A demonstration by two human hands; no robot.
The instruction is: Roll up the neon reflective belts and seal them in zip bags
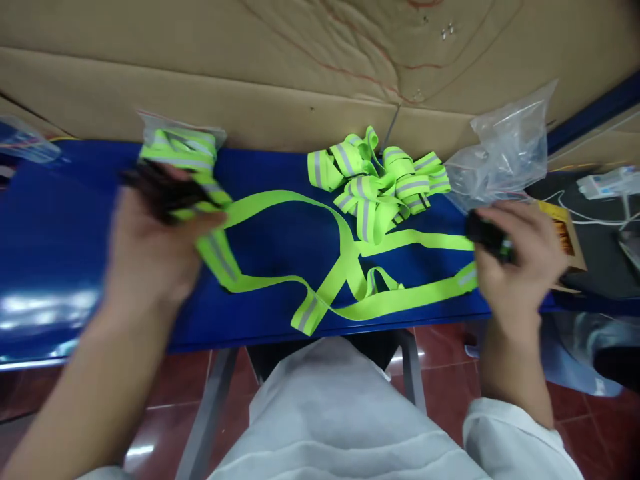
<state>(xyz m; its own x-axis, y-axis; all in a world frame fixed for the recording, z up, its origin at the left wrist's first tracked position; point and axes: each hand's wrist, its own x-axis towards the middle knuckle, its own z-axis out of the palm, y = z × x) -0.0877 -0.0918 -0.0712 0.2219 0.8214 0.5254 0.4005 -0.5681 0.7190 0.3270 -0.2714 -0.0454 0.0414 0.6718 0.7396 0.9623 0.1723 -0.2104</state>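
A neon yellow-green reflective strap [380, 308] with silver stripes lies in loops across the blue table, stretched between my two hands. My left hand [155, 247], smeared by motion, is closed on the strap's left part along with a dark piece [163, 190] whose kind is too blurred to tell. Around the strap's right end, my right hand [525, 247] is closed, with a black plastic piece, apparently a buckle [487, 235], between thumb and fingers. Just beyond my left hand lies a clear bag [183, 148] holding more strap.
Several bundled reflective straps [367, 190] sit at the back middle of the blue table [280, 243]. Clear plastic bags [505, 150] lie at the back right, near a yellow-brown box [563, 233] and a white cable. Brown cardboard [250, 100] walls the back.
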